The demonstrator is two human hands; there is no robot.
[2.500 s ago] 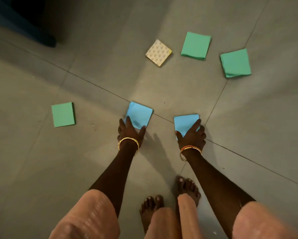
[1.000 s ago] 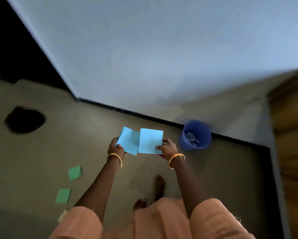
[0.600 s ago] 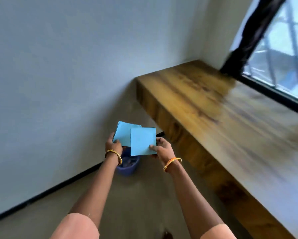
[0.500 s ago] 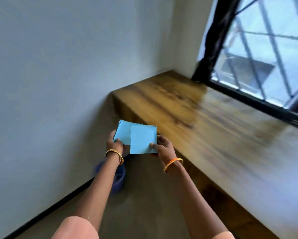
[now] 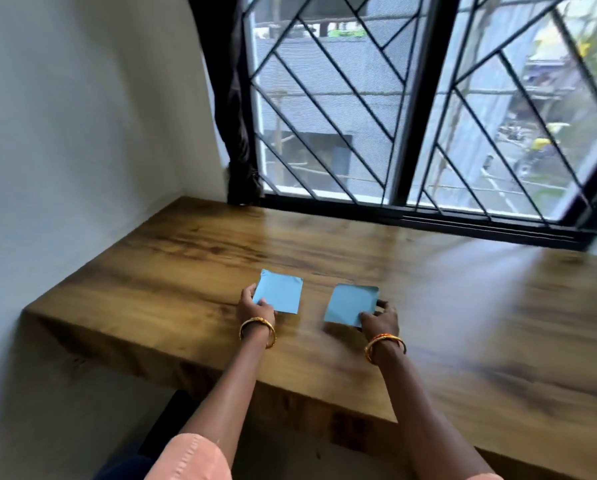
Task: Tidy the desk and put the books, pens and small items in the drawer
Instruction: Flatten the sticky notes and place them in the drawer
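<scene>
left hand (image 5: 255,311) pinched left blue pad (image 5: 279,291) at near corner | right hand (image 5: 380,315) pinched right blue pad (image 5: 351,305) likewise | both at frame centre on tabletop (image 5: 186,265), apparently being set down side by side | no drawer visible

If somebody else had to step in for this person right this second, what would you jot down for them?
Left hand: grips the near left corner of the left blue pad.
Right hand: pinches the near right corner of the right blue pad.
Both pads are side by side, apart from each other, at or just above the wooden desk near its front edge, below the window; I cannot tell whether they lie fully flat.
Done: two pads are at the desk.
Left: no drawer is in view, so nothing is stowed yet. Find the drawer and put these pads in it.
</scene>
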